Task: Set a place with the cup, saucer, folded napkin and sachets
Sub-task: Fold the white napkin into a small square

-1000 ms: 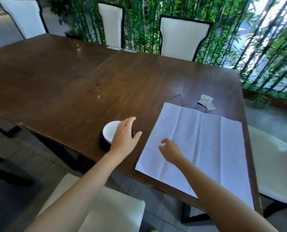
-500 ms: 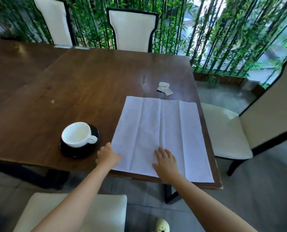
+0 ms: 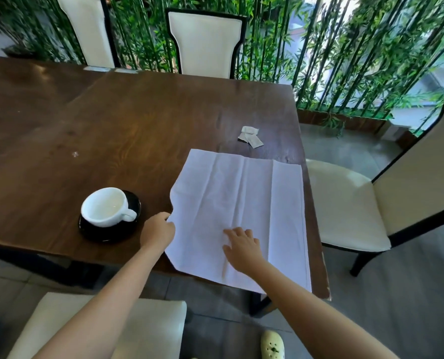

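A white napkin (image 3: 244, 198) lies unfolded and creased on the dark wooden table (image 3: 127, 120), its near edge hanging over the table's front. My left hand (image 3: 158, 233) grips the napkin's left edge near the front corner, which is slightly lifted and curled. My right hand (image 3: 242, 244) rests flat on the napkin's near middle, fingers spread. A white cup (image 3: 105, 207) stands on a black saucer (image 3: 107, 233) just left of my left hand. Small white sachets (image 3: 250, 137) lie in a loose pile beyond the napkin's far edge.
White chairs stand around the table: one at the far side (image 3: 206, 42), another further left (image 3: 88, 29), one at the right (image 3: 350, 203), one below me (image 3: 91, 325). Bamboo plants (image 3: 345, 47) line the back. The table's right edge runs next to the napkin.
My left hand moved off the cup to the napkin's left edge and took hold of it, lifting that corner. My right hand settled flat on the napkin. The view swung right.
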Action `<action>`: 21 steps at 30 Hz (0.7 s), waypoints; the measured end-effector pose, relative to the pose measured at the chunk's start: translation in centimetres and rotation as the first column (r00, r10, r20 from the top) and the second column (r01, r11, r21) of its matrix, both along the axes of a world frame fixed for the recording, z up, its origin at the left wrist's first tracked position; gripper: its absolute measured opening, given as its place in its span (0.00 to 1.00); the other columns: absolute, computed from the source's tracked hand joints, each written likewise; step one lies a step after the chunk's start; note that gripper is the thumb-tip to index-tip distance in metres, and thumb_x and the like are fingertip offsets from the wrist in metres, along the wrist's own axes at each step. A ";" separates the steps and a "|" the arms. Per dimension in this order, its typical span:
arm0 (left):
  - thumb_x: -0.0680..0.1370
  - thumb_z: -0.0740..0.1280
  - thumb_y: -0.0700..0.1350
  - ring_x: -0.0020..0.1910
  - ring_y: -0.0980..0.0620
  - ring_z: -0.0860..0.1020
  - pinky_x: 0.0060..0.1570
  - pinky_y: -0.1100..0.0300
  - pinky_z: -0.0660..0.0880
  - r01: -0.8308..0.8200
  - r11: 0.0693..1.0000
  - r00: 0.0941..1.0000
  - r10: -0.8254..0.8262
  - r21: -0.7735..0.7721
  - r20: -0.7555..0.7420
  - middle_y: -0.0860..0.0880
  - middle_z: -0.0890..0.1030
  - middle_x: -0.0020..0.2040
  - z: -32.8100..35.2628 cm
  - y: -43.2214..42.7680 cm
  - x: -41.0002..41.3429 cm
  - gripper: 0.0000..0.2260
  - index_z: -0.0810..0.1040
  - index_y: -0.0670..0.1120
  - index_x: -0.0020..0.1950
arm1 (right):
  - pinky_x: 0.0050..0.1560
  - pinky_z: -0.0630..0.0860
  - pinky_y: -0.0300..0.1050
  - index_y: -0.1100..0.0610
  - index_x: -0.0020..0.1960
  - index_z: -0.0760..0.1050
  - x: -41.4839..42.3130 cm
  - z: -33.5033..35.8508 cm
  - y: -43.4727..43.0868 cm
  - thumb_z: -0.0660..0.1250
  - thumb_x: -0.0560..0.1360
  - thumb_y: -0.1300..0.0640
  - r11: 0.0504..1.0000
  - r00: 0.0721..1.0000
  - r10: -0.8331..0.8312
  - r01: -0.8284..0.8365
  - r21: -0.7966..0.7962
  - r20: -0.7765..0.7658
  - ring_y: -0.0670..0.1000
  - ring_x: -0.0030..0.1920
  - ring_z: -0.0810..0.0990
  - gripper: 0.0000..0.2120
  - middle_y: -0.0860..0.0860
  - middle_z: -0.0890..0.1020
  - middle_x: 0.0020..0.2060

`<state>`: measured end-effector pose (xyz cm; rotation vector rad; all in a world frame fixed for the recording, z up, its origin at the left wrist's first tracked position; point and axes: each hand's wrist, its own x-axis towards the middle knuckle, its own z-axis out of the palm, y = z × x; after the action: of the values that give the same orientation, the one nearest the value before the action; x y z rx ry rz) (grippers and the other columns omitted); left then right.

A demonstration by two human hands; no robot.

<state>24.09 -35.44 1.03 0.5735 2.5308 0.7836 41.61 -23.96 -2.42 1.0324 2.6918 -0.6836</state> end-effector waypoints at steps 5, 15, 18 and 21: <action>0.75 0.56 0.37 0.30 0.48 0.67 0.29 0.57 0.57 0.038 0.998 0.979 -0.027 0.053 -0.203 0.44 0.72 0.29 3.7 2.3 2.7 0.12 0.71 0.39 0.31 | 0.64 0.68 0.53 0.52 0.72 0.61 -1.8 2.8 6.0 0.56 0.79 0.53 0.988 0.985 0.142 -0.147 -0.047 -0.100 0.60 0.65 0.68 0.22 0.58 0.73 0.65; 0.78 0.56 0.50 0.37 0.51 0.75 0.29 0.58 0.66 0.208 0.978 0.874 -0.183 0.007 -0.450 0.50 0.78 0.37 10.8 9.1 11.7 0.15 0.82 0.51 0.43 | 0.64 0.68 0.53 0.45 0.74 0.57 -5.8 12.4 17.3 0.64 0.75 0.59 0.568 0.645 0.762 -0.623 0.538 -0.059 0.56 0.67 0.65 0.31 0.50 0.60 0.73; 0.79 0.56 0.53 0.36 0.54 0.75 0.28 0.64 0.61 0.202 0.979 0.862 -0.167 0.024 -0.478 0.53 0.78 0.37 11.4 10.6 14.9 0.15 0.82 0.52 0.50 | 0.63 0.65 0.49 0.47 0.63 0.73 -5.6 13.3 19.9 0.60 0.76 0.59 0.447 0.556 0.831 -0.695 0.563 0.028 0.53 0.66 0.65 0.17 0.49 0.69 0.68; 0.79 0.58 0.51 0.37 0.54 0.75 0.27 0.69 0.58 0.202 0.977 0.855 -0.143 0.067 -0.498 0.56 0.74 0.35 10.7 11.6 18.1 0.13 0.81 0.52 0.52 | 0.62 0.63 0.46 0.47 0.57 0.78 -4.2 12.4 22.5 0.58 0.76 0.61 0.466 0.578 0.814 -0.711 0.527 0.059 0.51 0.64 0.67 0.15 0.46 0.77 0.59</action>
<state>42.21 -23.84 11.69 1.1552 2.8374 0.8021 37.43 -1.41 10.00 -0.3487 3.1219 0.1321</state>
